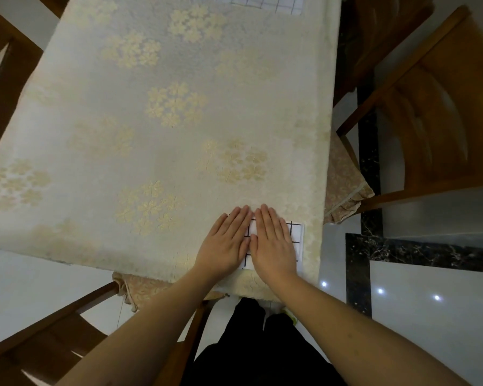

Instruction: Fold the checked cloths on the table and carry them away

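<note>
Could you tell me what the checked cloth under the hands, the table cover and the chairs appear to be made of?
The checked cloth looks like thin white woven fabric with a dark grid, folded flat with crisp edges. The table cover seems a textured, quilted or embossed cream textile with pale yellow flower clusters. The chair on the right looks like brown varnished wood, showing grain and a slight sheen.

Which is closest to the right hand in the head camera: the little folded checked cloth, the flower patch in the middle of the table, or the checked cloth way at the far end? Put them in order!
From the right hand:
1. Folded checked cloth, directly under the palm, near table edge.
2. Flower patch, mid-table, ahead and left.
3. Far checked cloth, at the table's far end.
</note>
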Tool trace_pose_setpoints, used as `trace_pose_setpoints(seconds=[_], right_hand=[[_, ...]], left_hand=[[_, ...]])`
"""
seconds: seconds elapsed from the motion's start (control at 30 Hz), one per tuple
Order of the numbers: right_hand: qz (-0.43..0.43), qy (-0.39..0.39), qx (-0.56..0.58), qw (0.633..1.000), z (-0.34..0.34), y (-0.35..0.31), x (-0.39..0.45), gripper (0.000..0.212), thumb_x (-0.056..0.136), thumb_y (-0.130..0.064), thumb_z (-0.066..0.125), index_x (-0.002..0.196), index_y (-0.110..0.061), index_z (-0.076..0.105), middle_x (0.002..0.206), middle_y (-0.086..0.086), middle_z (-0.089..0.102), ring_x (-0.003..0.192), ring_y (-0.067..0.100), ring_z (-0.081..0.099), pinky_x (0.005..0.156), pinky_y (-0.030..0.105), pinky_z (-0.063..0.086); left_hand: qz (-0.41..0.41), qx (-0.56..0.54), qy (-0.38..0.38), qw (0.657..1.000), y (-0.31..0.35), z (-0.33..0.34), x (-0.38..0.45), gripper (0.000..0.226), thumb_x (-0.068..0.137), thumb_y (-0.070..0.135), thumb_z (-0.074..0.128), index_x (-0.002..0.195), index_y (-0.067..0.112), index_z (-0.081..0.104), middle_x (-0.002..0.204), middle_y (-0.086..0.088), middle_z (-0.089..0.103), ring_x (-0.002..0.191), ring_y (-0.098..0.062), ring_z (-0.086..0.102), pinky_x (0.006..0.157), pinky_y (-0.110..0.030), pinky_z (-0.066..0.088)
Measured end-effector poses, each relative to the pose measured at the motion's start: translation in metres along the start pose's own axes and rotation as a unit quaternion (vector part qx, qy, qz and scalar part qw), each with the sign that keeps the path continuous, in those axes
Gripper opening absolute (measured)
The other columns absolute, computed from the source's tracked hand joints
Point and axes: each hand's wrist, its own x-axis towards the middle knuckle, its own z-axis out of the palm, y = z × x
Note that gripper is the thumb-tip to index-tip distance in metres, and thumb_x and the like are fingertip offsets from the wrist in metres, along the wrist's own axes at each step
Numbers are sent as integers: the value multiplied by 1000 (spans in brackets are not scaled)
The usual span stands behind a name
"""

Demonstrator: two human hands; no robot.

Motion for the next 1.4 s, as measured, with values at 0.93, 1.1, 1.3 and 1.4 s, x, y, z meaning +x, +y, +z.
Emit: trace_pose_setpoints(seconds=[0.93,1.1,1.3,1.4], right_hand=[[19,-144,-97,985,-58,48,-15,81,97,-62,22,156,-13,-6,163,6,-13,150,19,-10,122,39,-6],[-18,-126,-73,989,-101,35,-45,66,99,-44,36,156,-20,12,164,2,10,150,20,11,121,42,7],[-122,-93,-37,987,-131,19,-112,54,102,-41,31,152,-21,28,158,-2,30,145,17,24,120,41,12],[-178,-79,-26,980,-143,17,-145,51,103,-41,27,152,-23,28,156,-5,32,144,15,26,119,38,14]], left_hand=[[-108,78,-198,971,-7,-56,4,100,84,82,16,155,19,-13,164,-1,-14,151,-19,-10,122,-48,-3],[-168,61,-159,971,40,-94,-20,80,94,70,13,157,20,4,165,0,-6,152,-20,-2,122,-48,5],[-235,68,-134,960,115,-122,-97,69,99,60,15,157,23,8,165,-3,3,152,-21,2,122,-46,5],[-294,37,-107,949,147,-136,-141,76,90,64,1,156,27,9,165,0,10,151,-19,9,120,-44,8]])
